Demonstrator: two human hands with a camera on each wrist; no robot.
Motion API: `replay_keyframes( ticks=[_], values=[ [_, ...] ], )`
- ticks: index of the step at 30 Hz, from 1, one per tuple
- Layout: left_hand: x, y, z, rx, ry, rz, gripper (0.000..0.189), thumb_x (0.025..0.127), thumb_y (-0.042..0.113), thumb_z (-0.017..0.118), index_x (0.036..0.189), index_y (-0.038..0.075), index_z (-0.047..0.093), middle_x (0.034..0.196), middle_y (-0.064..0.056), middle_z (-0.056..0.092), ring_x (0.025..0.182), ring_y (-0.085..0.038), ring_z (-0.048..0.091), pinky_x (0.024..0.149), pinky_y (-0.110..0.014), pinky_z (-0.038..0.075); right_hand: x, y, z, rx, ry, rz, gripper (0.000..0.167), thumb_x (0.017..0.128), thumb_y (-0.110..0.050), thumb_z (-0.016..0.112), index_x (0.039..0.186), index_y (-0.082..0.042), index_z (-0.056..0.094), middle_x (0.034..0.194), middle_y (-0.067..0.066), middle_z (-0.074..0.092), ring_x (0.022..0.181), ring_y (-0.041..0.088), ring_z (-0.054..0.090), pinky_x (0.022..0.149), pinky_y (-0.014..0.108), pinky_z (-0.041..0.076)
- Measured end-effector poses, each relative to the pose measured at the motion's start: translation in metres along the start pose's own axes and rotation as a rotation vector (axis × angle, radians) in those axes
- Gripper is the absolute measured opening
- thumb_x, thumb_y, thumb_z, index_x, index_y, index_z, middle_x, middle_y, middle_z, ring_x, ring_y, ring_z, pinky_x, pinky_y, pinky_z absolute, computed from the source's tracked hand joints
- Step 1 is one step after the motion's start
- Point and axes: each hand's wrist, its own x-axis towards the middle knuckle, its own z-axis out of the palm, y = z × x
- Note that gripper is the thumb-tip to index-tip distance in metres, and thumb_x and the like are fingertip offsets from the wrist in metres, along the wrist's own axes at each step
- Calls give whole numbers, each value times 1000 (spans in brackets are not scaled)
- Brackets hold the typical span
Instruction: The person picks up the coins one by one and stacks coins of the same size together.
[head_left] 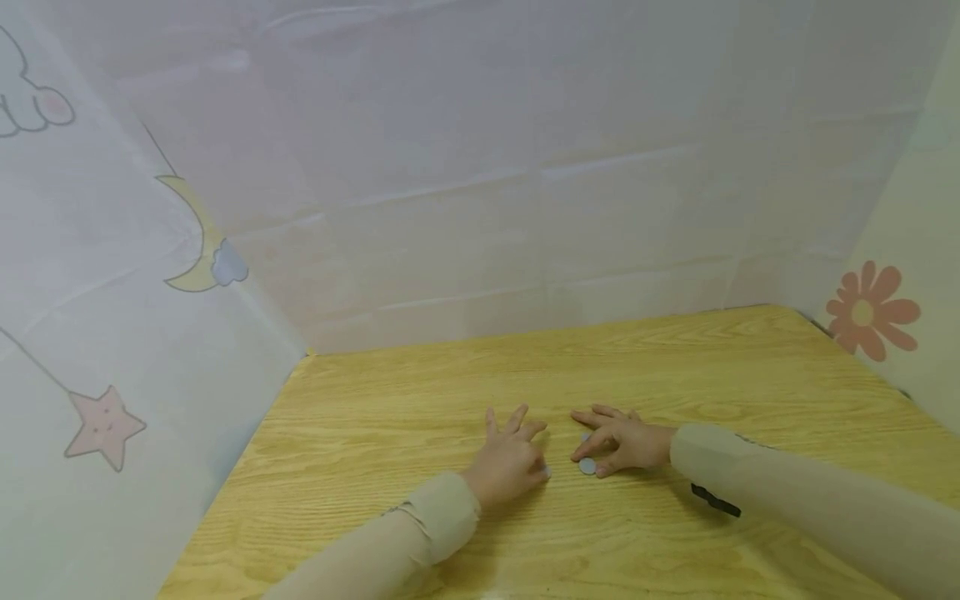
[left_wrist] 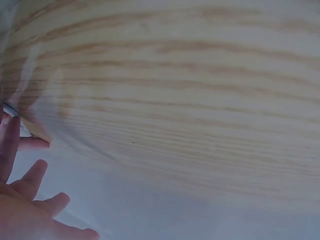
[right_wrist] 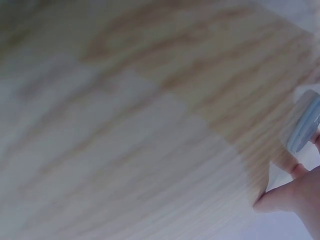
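In the head view, my left hand [head_left: 506, 467] is low over the wooden table, thumb and index finger pinching a small pale round disc [head_left: 547, 472]. Its other fingers are spread. A grey edge of that disc [left_wrist: 10, 109] peeks out by the fingers at the left of the left wrist view. Facing it, my right hand [head_left: 626, 442] has thumb and index finger at a small round grey disc [head_left: 587, 467]. The right wrist view shows this disc [right_wrist: 303, 127] tilted, with a thick bluish rim. Another pale disc [head_left: 586, 437] is partly hidden behind the right fingers.
The wood-grain table [head_left: 390, 400] runs back to a pale cloth wall [head_left: 480, 208]. Side walls carry a printed star [head_left: 105, 427], a moon [head_left: 197, 242] and a red flower [head_left: 872, 312]. A black piece [head_left: 715, 500] sticks out below the right sleeve [head_left: 750, 471].
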Motion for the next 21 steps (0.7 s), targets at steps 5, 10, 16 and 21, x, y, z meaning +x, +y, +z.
replay_keyframes(
  ticks=[5, 10, 16, 21],
  values=[
    [2, 1, 3, 10, 20, 1, 17, 90, 37, 70, 87, 22, 76, 142, -6, 50, 141, -37, 29, 99, -73, 27, 0, 0, 0, 6, 0, -1, 32, 85, -25, 73, 116, -16, 72, 155, 30, 18, 137, 59, -5, 87, 83, -12],
    [2, 1, 3, -10, 24, -16, 16, 90, 37, 70, 87, 22, 76, 143, -6, 50, 140, -38, 30, 99, -73, 26, 0, 1, 1, 1, 2, -5, 32, 85, -24, 73, 116, -16, 72, 154, 30, 18, 137, 59, -5, 87, 83, -12],
    [3, 0, 4, -34, 20, -29, 18, 89, 38, 69, 90, 21, 75, 144, -6, 49, 141, -38, 29, 99, -74, 25, 0, -1, 0, 9, 3, -7, 32, 85, -24, 73, 115, -16, 72, 155, 30, 17, 137, 59, -7, 87, 83, -14],
    [2, -1, 7, -28, 26, -35, 21, 89, 41, 68, 93, 22, 75, 144, -5, 49, 141, -38, 29, 100, -73, 25, 0, 0, 0, 4, -1, -7, 32, 84, -25, 73, 115, -16, 72, 154, 31, 17, 137, 59, -6, 87, 83, -13]
  ],
)
